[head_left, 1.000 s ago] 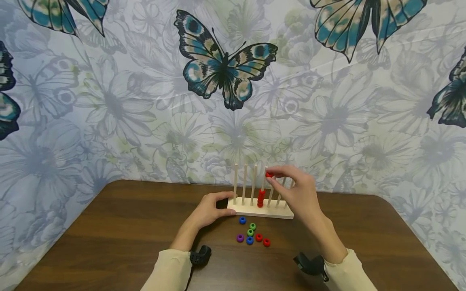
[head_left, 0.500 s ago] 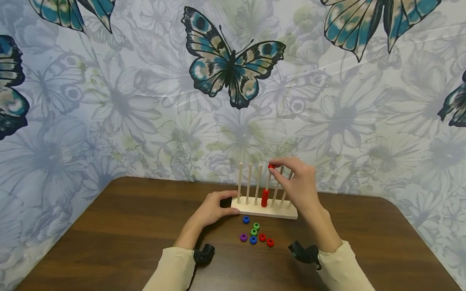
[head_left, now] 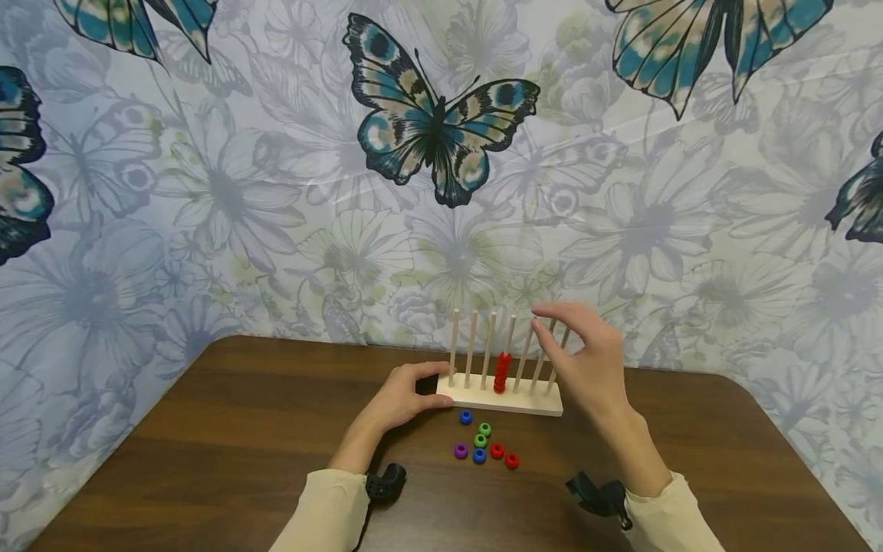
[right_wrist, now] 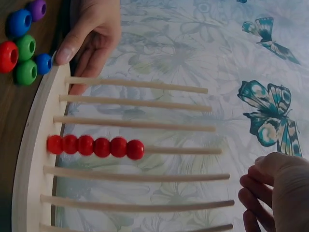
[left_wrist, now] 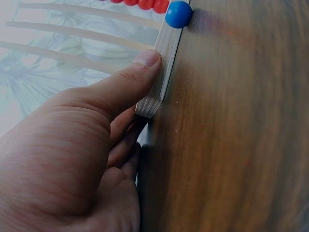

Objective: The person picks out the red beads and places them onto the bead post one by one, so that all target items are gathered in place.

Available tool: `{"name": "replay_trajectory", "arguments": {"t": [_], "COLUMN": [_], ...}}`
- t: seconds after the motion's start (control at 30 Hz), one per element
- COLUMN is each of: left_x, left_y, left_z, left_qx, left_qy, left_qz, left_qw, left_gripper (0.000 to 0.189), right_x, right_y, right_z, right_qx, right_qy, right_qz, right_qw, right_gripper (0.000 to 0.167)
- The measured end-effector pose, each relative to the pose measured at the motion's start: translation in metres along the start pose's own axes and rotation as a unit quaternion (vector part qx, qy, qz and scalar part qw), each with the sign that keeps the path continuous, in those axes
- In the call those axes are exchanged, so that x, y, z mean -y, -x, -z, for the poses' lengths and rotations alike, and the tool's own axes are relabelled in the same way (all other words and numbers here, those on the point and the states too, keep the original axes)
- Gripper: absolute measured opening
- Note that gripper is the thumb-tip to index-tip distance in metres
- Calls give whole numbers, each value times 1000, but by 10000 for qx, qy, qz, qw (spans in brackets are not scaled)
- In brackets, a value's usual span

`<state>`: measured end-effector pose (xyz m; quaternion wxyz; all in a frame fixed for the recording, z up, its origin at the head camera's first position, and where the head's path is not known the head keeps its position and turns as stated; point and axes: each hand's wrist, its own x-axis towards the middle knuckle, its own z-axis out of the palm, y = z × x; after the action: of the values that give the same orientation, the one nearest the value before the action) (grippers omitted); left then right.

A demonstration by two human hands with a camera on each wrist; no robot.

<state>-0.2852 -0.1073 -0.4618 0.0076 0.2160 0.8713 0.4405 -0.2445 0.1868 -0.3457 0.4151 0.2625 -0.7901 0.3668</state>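
A wooden peg stand (head_left: 469, 395) with several upright pegs stands on the table in the head view. My left hand (head_left: 393, 399) grips the left end of its base; the thumb (left_wrist: 140, 65) lies along the front edge in the left wrist view. Several red beads (right_wrist: 101, 147) are stacked on the middle peg, while the other pegs are bare. My right hand (head_left: 586, 360) is raised by the tops of the right-hand pegs, thumb and index finger parted, with nothing between them.
Loose beads lie on the table (head_left: 241, 445) in front of the stand: blue beads (head_left: 465, 417), green beads (head_left: 484, 429), red beads (head_left: 511, 461) and a purple bead (head_left: 461, 451). A butterfly-patterned cloth (head_left: 276, 230) hangs behind the table.
My right hand has let go of a red bead at the middle peg's top and moved right. That bead now sits on the stack. My left hand keeps its grip.
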Motion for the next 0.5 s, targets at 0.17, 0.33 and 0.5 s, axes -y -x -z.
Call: {"name": "replay_trajectory", "arguments": {"t": [0.17, 0.33, 0.5], "left_x": [0, -1, -2], "left_y": [-1, 0, 0], "left_z": [-2, -2, -1], "left_qx": [34, 58, 19], "left_qy": [-17, 33, 31], "left_qz": [14, 70, 139], "left_qw": [10000, 10000, 9999], "left_gripper": [57, 58, 58], "right_x": [-4, -9, -12], "right_y": [7, 21, 38], "right_z": [13, 18, 18], "right_qx": [-294, -214, 5], "right_qy": [-226, -185, -149], "right_qz": [195, 445, 577], "right_qw": [9991, 9986, 9982], "right_gripper": [24, 26, 27]}}
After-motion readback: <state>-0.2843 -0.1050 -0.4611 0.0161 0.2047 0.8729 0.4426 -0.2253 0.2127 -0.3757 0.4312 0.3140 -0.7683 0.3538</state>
